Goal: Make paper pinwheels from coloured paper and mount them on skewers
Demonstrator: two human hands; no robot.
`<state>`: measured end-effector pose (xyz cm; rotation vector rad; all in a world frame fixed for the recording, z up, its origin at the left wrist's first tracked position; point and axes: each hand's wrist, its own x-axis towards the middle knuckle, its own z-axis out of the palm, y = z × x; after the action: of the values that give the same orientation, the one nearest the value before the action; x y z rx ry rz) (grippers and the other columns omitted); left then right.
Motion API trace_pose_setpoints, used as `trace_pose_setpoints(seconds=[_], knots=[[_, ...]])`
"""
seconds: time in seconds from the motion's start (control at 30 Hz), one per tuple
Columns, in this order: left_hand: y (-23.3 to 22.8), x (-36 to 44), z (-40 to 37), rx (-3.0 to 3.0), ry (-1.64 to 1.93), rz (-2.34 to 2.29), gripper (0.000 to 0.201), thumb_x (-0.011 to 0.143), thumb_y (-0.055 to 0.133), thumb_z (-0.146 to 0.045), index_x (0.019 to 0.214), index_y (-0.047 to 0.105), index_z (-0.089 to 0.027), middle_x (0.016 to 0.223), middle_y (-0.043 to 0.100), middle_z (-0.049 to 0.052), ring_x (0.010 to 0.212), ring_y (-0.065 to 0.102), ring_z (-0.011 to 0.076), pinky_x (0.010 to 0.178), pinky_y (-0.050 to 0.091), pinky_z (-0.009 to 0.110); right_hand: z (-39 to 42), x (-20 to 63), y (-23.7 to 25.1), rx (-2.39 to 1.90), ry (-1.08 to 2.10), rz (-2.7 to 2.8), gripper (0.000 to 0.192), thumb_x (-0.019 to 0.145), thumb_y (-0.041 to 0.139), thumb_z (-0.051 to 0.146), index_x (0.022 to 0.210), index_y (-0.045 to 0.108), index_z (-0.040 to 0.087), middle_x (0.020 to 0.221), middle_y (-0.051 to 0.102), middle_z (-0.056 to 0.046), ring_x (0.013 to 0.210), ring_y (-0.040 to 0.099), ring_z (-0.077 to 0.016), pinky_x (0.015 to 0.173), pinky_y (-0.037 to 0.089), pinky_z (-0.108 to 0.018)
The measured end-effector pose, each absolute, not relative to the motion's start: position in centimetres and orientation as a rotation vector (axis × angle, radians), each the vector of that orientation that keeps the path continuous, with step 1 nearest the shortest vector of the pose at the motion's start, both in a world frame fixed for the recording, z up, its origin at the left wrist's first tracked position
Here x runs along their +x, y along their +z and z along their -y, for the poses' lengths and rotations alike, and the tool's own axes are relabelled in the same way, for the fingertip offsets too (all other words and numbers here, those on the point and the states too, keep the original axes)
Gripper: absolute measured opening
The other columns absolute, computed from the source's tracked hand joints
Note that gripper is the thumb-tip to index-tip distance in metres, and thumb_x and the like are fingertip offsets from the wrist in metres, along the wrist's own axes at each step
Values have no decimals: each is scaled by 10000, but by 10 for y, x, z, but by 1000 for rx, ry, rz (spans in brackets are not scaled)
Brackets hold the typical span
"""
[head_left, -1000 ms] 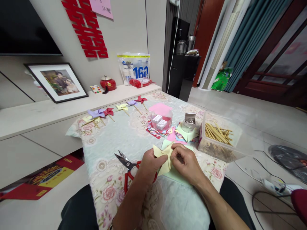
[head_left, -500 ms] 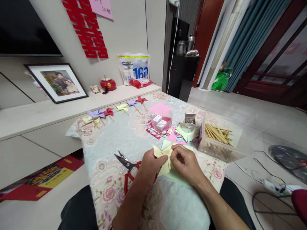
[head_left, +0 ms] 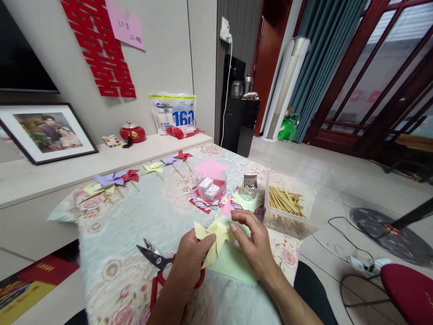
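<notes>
Between the thumb and fingers of my left hand (head_left: pixel 192 255) is a pale yellow paper pinwheel (head_left: pixel 218 234), its blades folded in to the middle. My right hand (head_left: pixel 253 241) hovers at the pinwheel's right side, thumb and fingers apart; whether a fingertip touches the paper I cannot tell. Light green paper sheets (head_left: pixel 237 266) lie on the table beneath my hands. Red-handled scissors (head_left: pixel 158 262) rest with blades spread, partly hidden behind my left forearm.
A clear bin of wooden sticks (head_left: pixel 287 201) stands at right. Near it are a small box of metal pins (head_left: pixel 250 183), a round clear container (head_left: pixel 211 187) with white boxes, and patterned paper (head_left: pixel 203 203). Finished pinwheels (head_left: pixel 110 179) line the table's far left edge.
My right hand has let its pinch go and its fingers have spread away from the paper. The pinwheel's blades now show in full. The view has swung right.
</notes>
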<state>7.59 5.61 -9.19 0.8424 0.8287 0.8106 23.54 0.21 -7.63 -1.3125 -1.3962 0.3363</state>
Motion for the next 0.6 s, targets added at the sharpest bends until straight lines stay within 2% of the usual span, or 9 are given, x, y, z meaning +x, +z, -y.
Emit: trace_pose_setpoints(seconds=[0.13, 0.3, 0.4, 0.43, 0.6], knots=[[-90, 77, -57, 798, 822, -830, 325, 628, 812, -323, 858, 679, -137, 679, 754, 58, 649, 716, 254, 603, 534, 310, 4, 236, -64, -1376, 328, 1421, 165, 944, 563, 243, 1074, 654, 201, 1024, 694, -69, 894, 664, -197, 794, 514, -313], [-93, 77, -56, 760, 844, -797, 312, 637, 807, -300, 871, 682, -136, 738, 776, 76, 731, 740, 272, 631, 550, 311, 3, 258, -14, -1502, 237, 1675, 122, 941, 568, 233, 968, 682, 199, 911, 720, -40, 811, 666, -182, 735, 484, -283], [-95, 78, -56, 727, 844, -805, 288, 630, 806, -287, 845, 679, -143, 721, 774, 75, 729, 742, 273, 626, 552, 307, -16, 286, 19, -1756, 88, 1888, 165, 942, 526, 175, 891, 681, 198, 847, 727, -22, 752, 649, -163, 682, 444, -253], [-95, 78, -56, 720, 840, -802, 284, 627, 805, -287, 839, 679, -145, 715, 773, 72, 727, 742, 272, 626, 552, 306, -26, 296, 27, -1896, 33, 1978, 182, 947, 508, 168, 920, 684, 204, 877, 734, -19, 765, 648, -158, 679, 434, -245], [-96, 80, -57, 721, 846, -773, 290, 613, 808, -295, 824, 675, -145, 670, 755, 56, 688, 730, 263, 617, 548, 311, -79, 334, 33, -2146, 9, 2131, 247, 877, 563, 94, 673, 673, 180, 655, 678, 0, 638, 597, -145, 604, 391, -256]])
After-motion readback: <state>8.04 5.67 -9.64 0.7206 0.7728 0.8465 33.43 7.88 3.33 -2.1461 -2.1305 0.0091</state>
